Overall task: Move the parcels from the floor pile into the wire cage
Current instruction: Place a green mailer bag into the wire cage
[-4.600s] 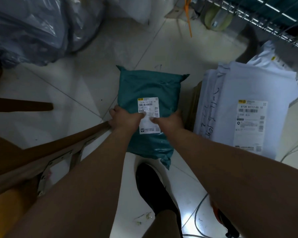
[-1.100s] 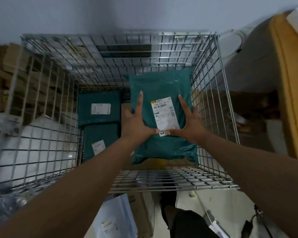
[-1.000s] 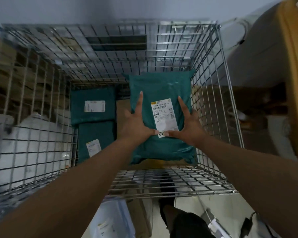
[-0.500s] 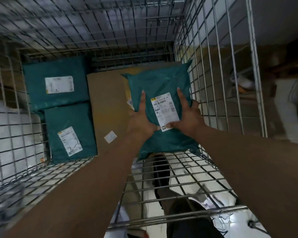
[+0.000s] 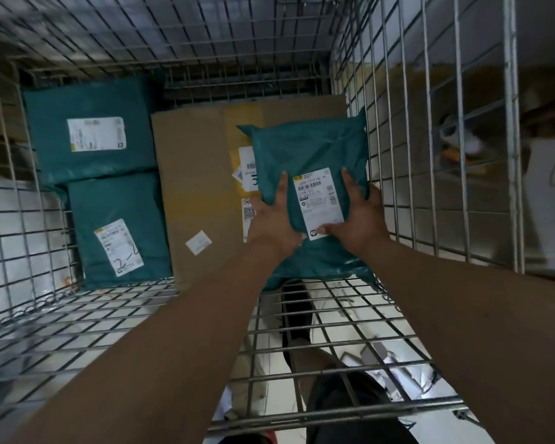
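Wire cage (image 5: 511,155): one box (image 5: 196,174), three parcels (image 5: 311,149) (image 5: 90,133) (image 5: 119,225); left fingers (image 5: 281,187), right fingers (image 5: 350,182) grip one.

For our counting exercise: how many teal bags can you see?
3. The far bag lies in the cage, left rear; the near bag lies in front of it; the held bag, gripped by left hand and right hand, is over the box. More may be hidden.

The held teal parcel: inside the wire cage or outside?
Inside: left hand and right hand hold the parcel between the cage walls, over the cardboard box.
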A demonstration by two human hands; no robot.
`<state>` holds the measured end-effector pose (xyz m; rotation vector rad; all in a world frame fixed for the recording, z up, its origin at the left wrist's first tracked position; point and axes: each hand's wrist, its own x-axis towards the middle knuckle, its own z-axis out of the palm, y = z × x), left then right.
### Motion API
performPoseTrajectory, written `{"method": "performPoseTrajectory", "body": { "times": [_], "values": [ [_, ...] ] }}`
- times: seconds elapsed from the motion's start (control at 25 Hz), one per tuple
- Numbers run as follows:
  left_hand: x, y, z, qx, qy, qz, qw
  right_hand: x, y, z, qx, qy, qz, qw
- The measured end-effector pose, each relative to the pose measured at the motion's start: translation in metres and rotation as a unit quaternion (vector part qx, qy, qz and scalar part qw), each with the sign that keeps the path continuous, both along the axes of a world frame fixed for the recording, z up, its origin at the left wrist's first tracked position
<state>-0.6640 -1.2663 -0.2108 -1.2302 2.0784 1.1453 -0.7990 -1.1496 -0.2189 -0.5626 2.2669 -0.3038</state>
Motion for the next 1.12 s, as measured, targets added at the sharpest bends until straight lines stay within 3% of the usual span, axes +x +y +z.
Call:
{"method": "performPoseTrajectory", "body": {
  "times": [0.12, 0.24, 0.44, 0.72, 0.96, 1.12],
  "values": [
    [0.010, -0.003, 0.008, 0.006, -0.021, -0.017, 1.000, 0.015, -0.012, 0.013, 0.006, 0.058, 0.024, 0.998],
    [0.034, -0.016, 0.033, -0.014, 0.028, 0.010, 0.999, 0.044, -0.045, 0.039, -0.082, 0.077, -0.001, 0.994],
    [0.107, -0.059, 0.080, -0.049, 0.063, 0.065, 0.995, 0.109, -0.111, 0.096, -0.210, -0.011, 0.070, 0.975],
    [0.206, -0.094, 0.174, -0.091, 0.081, 0.082, 0.989, 0.182, -0.147, 0.190, -0.199, -0.040, 0.228, 0.952],
    [0.305, -0.079, 0.269, -0.149, 0.143, 0.147, 0.967, 0.266, -0.141, 0.280, -0.243, -0.102, 0.199, 0.944],
    [0.366, -0.037, 0.318, -0.201, 0.226, 0.216, 0.928, 0.329, -0.122, 0.331, -0.304, -0.121, 0.190, 0.926]
  ]
}}
